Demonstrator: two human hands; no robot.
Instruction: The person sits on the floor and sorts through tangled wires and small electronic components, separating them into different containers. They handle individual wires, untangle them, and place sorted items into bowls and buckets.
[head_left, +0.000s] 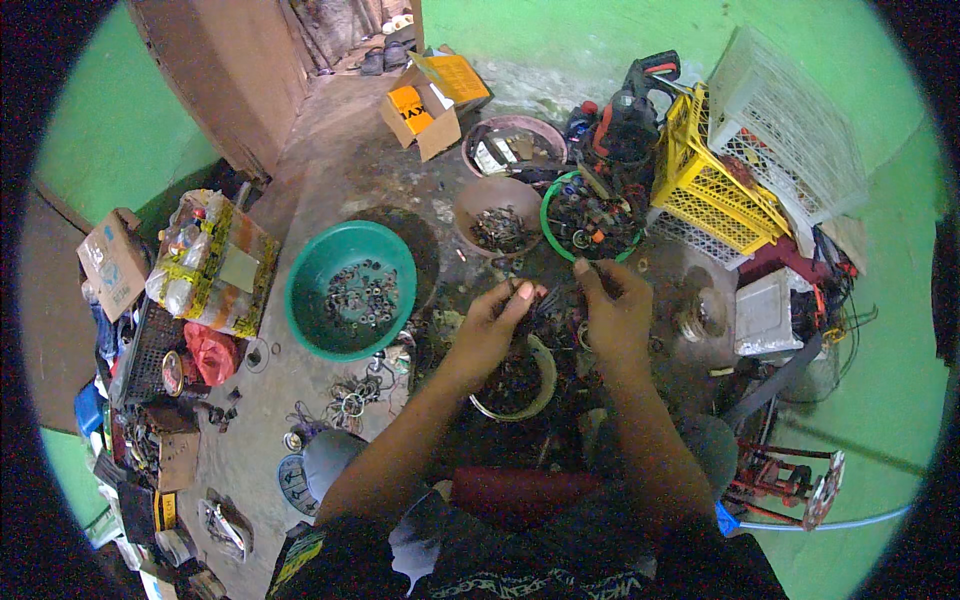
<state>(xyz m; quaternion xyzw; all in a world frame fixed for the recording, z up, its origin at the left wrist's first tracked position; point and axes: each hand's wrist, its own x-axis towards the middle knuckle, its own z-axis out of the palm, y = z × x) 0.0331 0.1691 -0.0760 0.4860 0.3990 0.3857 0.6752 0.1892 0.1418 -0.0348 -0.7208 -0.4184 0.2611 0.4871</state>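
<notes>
My left hand (492, 326) and my right hand (615, 308) are raised in front of me, a short gap apart. The fingers of each are closed in a pinch. Dark thin strands show between the two hands, but I cannot make out what they are or which hand grips them. Below and between them stands a pale-rimmed round container (549, 372) with dark bits inside. Just beyond my right hand is a green-rimmed basin (546, 222) of mixed dark parts. A brown bowl (468, 203) of small metal pieces lies beyond my left hand.
At left a green basin (303, 290) holds small ring-like parts. A taped bundle (240, 270) stands farther left. An open cardboard box (437, 135) and a pink-rimmed tub (480, 130) are at the back. Yellow crates (690, 180) lean at right, near a red metal frame (790, 480).
</notes>
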